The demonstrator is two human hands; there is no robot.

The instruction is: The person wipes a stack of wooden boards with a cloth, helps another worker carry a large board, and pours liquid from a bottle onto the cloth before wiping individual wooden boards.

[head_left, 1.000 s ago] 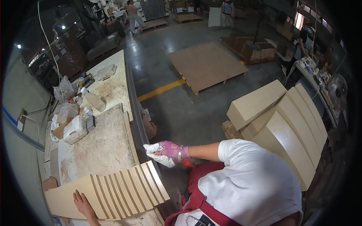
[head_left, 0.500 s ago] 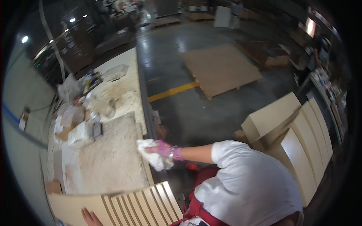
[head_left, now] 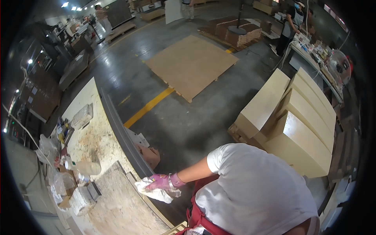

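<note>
My right hand (head_left: 158, 182), in a pink and purple glove, is closed around a crumpled white cloth (head_left: 153, 193). It is at the near right edge of the worktable (head_left: 117, 199), with the cloth hanging over the table's edge strip. My left hand is out of the picture. A small bit of a cream panel (head_left: 177, 228) shows at the lower edge, beside my red apron; the rest of it is cut off.
On the table's left lie a clear plastic bottle (head_left: 89, 168), a whitish wrapped block (head_left: 82, 200) and plastic bags (head_left: 49, 145). Stacked cream panels (head_left: 301, 141) stand at right. A brown board (head_left: 192, 64) lies on a pallet ahead. A masked co-worker (head_left: 291, 25) stands far right.
My view has swung to the right and up. My left hand and the grooved cream panel under it have mostly left the picture. My right hand still grips the cloth.
</note>
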